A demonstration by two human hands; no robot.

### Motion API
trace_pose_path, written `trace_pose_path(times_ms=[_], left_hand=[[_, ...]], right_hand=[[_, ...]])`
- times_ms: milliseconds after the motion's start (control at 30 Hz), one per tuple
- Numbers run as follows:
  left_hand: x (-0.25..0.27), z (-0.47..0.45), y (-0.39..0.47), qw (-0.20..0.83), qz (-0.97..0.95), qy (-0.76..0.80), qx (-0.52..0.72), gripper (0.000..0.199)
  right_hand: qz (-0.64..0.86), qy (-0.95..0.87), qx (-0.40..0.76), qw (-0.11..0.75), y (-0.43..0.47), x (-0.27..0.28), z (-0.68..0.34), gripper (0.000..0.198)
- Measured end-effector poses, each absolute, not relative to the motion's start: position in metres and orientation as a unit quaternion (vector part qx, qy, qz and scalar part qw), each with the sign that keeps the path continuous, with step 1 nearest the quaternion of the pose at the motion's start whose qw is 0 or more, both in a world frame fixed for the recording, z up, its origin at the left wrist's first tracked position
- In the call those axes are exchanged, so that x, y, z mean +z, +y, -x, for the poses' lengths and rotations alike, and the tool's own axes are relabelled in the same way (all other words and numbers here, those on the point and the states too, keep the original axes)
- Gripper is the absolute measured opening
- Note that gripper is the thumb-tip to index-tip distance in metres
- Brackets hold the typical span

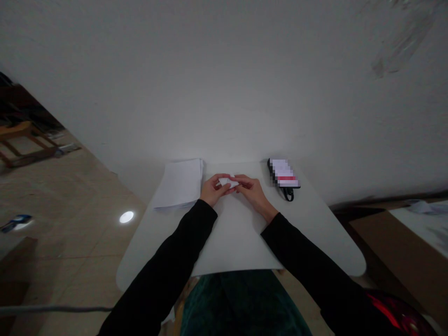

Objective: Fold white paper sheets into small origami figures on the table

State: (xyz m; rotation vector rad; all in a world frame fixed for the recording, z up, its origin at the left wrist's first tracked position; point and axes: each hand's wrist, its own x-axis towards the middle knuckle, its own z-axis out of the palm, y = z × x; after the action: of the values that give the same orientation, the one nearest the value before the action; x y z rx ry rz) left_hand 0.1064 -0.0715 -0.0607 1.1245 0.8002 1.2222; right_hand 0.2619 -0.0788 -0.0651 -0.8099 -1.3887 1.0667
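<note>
A small piece of folded white paper (229, 182) is held between both hands, just above the white table (238, 242). My left hand (212, 189) is closed on its left side, with thumb in front and fingers behind. From the right, my right hand (252, 190) pinches the paper's other end. Fingers cover parts of the paper, so its full shape is hidden. Left of my left hand lies a stack of white paper sheets (180, 183).
On the table's right side lies a phone (285, 173) with a blurred-out screen and a black cable loop (289, 194) beside it. A pale wall (224, 93) rises behind the table. A cardboard box (399, 242) stands to the right, a wooden stool (24, 135) far left.
</note>
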Motion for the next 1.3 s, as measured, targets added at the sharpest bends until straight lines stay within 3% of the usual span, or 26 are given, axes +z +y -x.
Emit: trace_pose_path(times_ms=[300,500,667,767,933,1300], left_hand=[[-0.056,-0.105,-0.074,0.597,-0.524,0.305,0.525,0.076],[-0.057,-0.107,-0.080,0.641,-0.531,0.311,0.459,0.088],[-0.061,-0.107,-0.080,0.659,-0.525,0.318,0.435,0.093],[-0.064,-0.108,-0.077,0.624,-0.516,0.360,0.464,0.088],[-0.070,-0.112,-0.072,0.563,-0.508,0.418,0.500,0.043],[-0.068,-0.108,-0.069,0.562,-0.508,0.391,0.523,0.043]], right_hand=[[0.387,-0.594,0.375,0.597,-0.080,-0.061,-0.262,0.008],[0.417,-0.531,0.414,0.611,-0.079,-0.060,-0.263,0.034],[0.437,-0.543,0.433,0.572,-0.076,-0.066,-0.267,0.029],[0.443,-0.526,0.437,0.580,-0.073,-0.067,-0.270,0.029],[0.456,-0.499,0.409,0.612,-0.071,-0.063,-0.273,0.025],[0.431,-0.557,0.438,0.559,-0.078,-0.060,-0.267,0.032]])
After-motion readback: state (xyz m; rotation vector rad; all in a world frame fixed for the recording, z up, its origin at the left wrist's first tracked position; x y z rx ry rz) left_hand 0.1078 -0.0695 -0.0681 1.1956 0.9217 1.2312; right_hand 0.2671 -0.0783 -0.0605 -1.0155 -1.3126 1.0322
